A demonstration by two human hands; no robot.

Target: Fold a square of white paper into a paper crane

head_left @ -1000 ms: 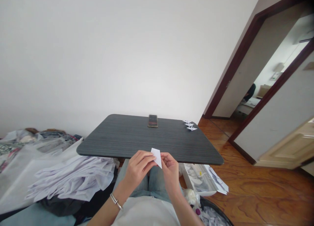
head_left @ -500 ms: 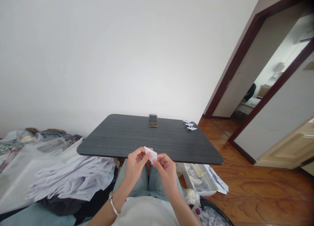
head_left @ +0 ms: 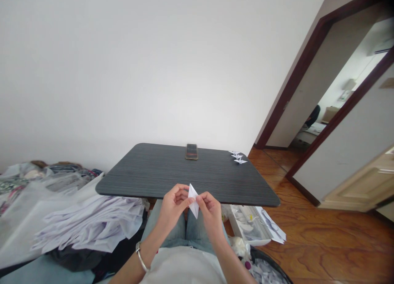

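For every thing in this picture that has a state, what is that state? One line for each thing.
Small white folded paper piece: held above the lap, pinched by both hands.
Left hand: shut on the paper.
Right hand: shut on the paper.
Dark phone: flat on the dark grey table.
Small white folded paper figures: resting at the table's far right corner.

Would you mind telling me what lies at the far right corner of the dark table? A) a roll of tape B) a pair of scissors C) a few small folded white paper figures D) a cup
C: a few small folded white paper figures sit at the far right corner of the dark table, to the right of the phone.
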